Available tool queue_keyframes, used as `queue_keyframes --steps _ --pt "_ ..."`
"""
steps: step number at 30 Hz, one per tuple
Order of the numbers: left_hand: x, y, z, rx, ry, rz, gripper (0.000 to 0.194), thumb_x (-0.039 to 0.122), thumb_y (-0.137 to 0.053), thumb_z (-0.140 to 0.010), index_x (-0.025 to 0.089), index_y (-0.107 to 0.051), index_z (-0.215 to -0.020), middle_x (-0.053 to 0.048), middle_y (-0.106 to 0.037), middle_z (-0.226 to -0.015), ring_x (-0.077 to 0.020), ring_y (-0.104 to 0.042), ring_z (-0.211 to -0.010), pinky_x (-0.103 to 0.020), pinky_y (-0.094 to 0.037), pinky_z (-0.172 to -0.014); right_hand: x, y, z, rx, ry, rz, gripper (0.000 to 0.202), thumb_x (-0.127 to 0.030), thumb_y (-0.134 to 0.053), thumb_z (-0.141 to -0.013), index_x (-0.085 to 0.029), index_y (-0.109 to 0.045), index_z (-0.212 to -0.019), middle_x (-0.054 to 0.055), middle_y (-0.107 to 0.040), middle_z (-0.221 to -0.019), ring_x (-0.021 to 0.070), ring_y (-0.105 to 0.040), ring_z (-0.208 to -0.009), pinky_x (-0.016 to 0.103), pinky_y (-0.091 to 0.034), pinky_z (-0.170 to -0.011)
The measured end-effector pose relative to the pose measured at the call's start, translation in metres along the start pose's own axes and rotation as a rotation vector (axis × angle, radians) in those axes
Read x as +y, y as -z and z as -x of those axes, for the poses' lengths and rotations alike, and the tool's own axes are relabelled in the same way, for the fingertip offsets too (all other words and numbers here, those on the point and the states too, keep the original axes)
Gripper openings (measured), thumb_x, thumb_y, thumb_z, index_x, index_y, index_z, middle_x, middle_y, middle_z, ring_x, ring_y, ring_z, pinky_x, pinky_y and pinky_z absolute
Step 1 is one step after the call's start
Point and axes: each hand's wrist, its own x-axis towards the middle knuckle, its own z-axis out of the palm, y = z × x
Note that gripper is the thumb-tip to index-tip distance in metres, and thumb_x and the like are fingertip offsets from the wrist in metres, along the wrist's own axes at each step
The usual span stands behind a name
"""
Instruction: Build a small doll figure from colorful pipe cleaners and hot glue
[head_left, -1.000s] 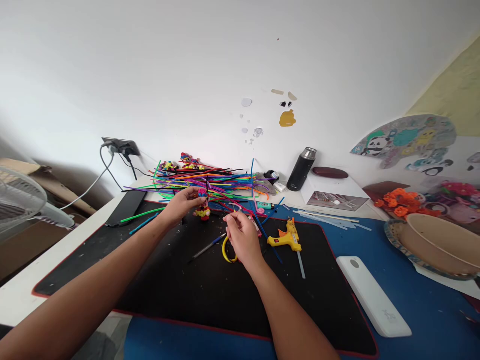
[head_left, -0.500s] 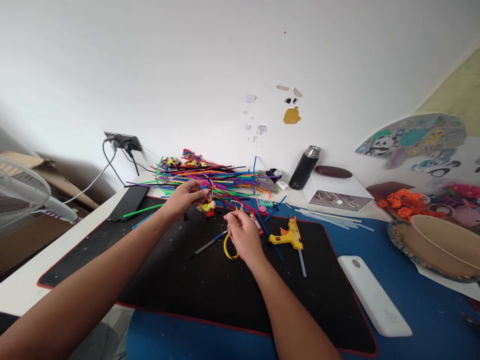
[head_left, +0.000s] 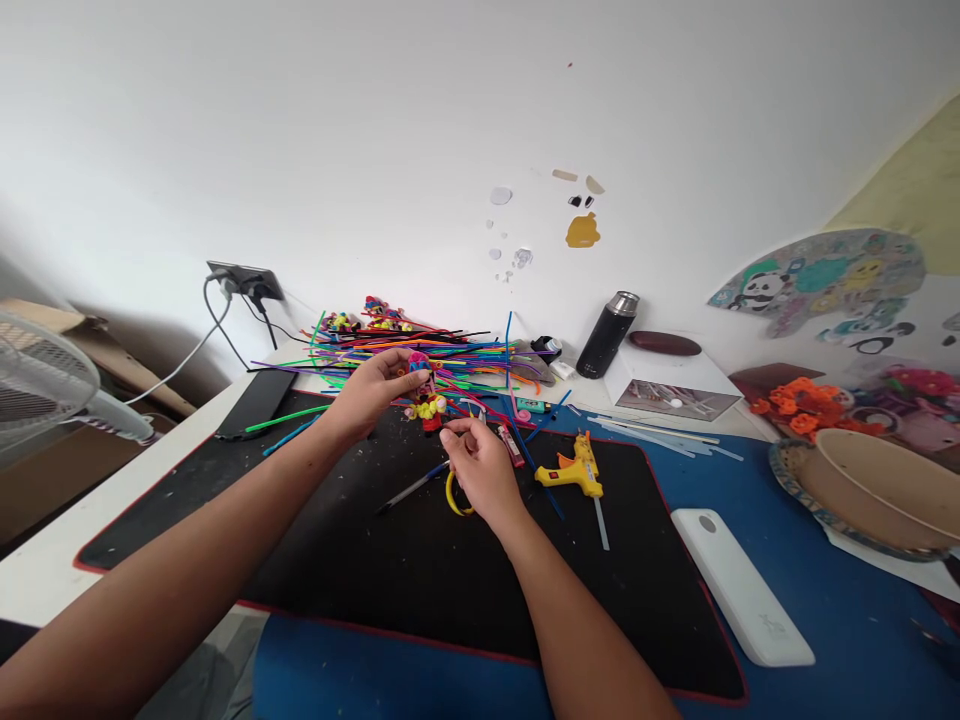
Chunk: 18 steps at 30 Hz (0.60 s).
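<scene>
In the head view, the left hand [head_left: 375, 393] pinches a small, many-coloured fuzzy figure [head_left: 429, 408] between thumb and fingers, raised over the far part of the black mat [head_left: 390, 575]. The grip is high, by the pink and blue top, which leaves the yellow and red lower part free, presumably so the right hand [head_left: 484, 465] can get at it. That hand is just beside and nearer the wearer, fingers curled and thumb close to the index finger; whether something tiny is between them, I cannot tell.

Below the right hand, partly hidden by it, is a yellow loop [head_left: 454, 497], perhaps a scissors handle; a pen [head_left: 412, 488] lies to its left. The yellow glue gun [head_left: 576, 472] lies to the right of the right hand, probably put there for easy reach. Beyond the left hand, coloured fuzzy stems [head_left: 397, 358] spread in a heap, seemingly kept back so the mat has working room, with similar small figures [head_left: 384, 318] behind them against the wall [head_left: 375, 150].
</scene>
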Motion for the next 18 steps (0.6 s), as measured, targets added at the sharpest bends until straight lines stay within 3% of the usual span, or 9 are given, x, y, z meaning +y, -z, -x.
queue_keyframes --steps 10,18 --pt "0.004 -0.012 0.003 0.024 -0.016 -0.01 0.052 0.053 -0.099 -0.064 0.022 -0.07 -0.095 -0.002 -0.072 -0.082 -0.0224 -0.07 -0.077 -0.037 -0.059 -0.075 -0.004 0.0 -0.001 -0.019 -0.058 -0.143 0.041 -0.065 -0.073 -0.091 -0.025 -0.069 -0.096 -0.004 -0.057 -0.062 0.0147 -0.049 -0.048 0.026 -0.036 -0.047" --pt "0.007 -0.014 0.007 0.044 -0.01 0.006 0.055 0.056 -0.1 -0.063 0.021 -0.069 -0.093 -0.003 -0.073 -0.083 -0.0237 -0.072 -0.081 -0.037 -0.059 -0.077 -0.014 0.001 -0.001 -0.05 -0.134 -0.261 0.036 -0.057 -0.073 -0.089 -0.022 -0.065 -0.092 -0.006 -0.055 -0.058 0.0107 -0.042 -0.042 0.026 -0.03 -0.043"
